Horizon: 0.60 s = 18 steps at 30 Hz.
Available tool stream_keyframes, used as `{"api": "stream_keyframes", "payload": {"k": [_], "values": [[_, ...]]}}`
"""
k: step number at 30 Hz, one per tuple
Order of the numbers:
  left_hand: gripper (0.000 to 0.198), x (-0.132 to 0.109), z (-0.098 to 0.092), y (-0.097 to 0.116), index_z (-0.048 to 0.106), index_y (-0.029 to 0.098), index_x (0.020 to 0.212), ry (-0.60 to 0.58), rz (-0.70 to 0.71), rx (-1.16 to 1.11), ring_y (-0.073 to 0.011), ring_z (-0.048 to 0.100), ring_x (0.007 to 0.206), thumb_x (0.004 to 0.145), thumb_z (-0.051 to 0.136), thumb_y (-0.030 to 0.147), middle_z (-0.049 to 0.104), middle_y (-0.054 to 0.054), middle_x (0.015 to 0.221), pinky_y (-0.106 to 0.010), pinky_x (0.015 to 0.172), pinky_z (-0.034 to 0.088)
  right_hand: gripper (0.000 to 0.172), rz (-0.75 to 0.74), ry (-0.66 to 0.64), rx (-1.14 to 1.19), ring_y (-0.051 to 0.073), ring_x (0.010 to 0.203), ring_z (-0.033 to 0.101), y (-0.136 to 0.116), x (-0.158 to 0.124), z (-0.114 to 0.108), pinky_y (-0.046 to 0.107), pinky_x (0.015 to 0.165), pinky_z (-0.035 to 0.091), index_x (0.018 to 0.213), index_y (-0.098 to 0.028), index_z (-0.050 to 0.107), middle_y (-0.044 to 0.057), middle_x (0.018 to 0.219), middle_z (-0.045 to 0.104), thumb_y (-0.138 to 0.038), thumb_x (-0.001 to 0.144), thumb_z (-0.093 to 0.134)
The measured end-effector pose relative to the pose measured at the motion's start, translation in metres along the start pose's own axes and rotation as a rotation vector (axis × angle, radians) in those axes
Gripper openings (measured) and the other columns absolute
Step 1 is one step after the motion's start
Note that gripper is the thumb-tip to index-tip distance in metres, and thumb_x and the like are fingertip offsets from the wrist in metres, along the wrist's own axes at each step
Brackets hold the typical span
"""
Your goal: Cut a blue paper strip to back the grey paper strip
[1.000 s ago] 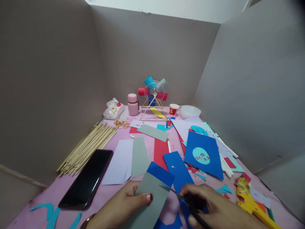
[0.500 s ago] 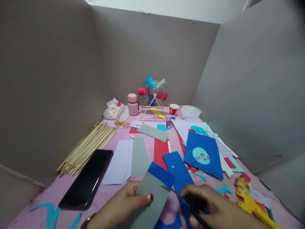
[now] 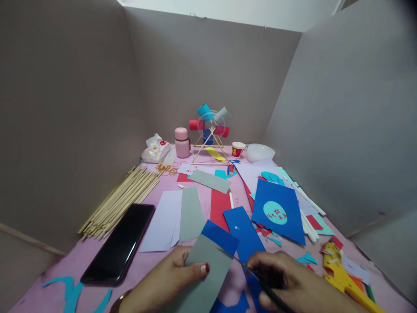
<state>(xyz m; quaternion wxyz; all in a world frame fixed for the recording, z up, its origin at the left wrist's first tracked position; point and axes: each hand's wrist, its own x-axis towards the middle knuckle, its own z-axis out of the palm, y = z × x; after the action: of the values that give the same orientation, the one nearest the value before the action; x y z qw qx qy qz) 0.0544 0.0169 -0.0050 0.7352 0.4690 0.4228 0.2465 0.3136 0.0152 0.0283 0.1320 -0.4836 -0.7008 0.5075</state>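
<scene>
My left hand pinches a grey paper strip at its left edge, thumb on top. A blue paper piece shows beyond the strip's far end. My right hand is closed around the black handles of a pair of scissors. The thin blades reach left to the strip near the line where grey meets blue; whether they cut into it is hard to see. Under the scissors lies a long blue paper strip. Blue offcuts lie below the grey strip.
On the left are a phone and a bundle of wooden sticks. A stick-framed wheel model stands at the back beside a pink bottle. Right are a blue sheet and a yellow glue gun.
Almost nothing differs. Both hands, the grey strip and the scissors keep nearly the same position, with only a tiny shift of the view.
</scene>
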Motion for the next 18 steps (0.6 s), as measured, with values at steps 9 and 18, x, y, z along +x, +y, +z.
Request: {"api": "stream_keyframes", "payload": {"k": [9, 18], "values": [[0.041, -0.001, 0.004, 0.001, 0.061, 0.018, 0.085, -0.001, -0.019, -0.004, -0.0102, 0.048, 0.056, 0.07, 0.064, 0.056, 0.058, 0.001, 0.068, -0.021, 0.052, 0.036, 0.027, 0.013, -0.009, 0.067, 0.015, 0.06, 0.047, 0.006, -0.001, 0.001, 0.023, 0.055, 0.038, 0.09, -0.021, 0.069, -0.002, 0.062, 0.053, -0.03, 0.064, 0.065], [0.05, -0.001, 0.012, 0.006, 0.059, 0.016, 0.07, -0.032, -0.044, -0.002, -0.0098, 0.046, 0.054, 0.06, 0.067, 0.064, 0.055, 0.001, 0.062, -0.02, 0.051, 0.035, 0.031, 0.012, -0.051, 0.155, 0.014, 0.059, 0.044, -0.002, 0.004, 0.005, 0.023, 0.053, 0.035, 0.09, -0.021, 0.066, -0.002, 0.063, 0.052, -0.024, 0.059, 0.064]]}}
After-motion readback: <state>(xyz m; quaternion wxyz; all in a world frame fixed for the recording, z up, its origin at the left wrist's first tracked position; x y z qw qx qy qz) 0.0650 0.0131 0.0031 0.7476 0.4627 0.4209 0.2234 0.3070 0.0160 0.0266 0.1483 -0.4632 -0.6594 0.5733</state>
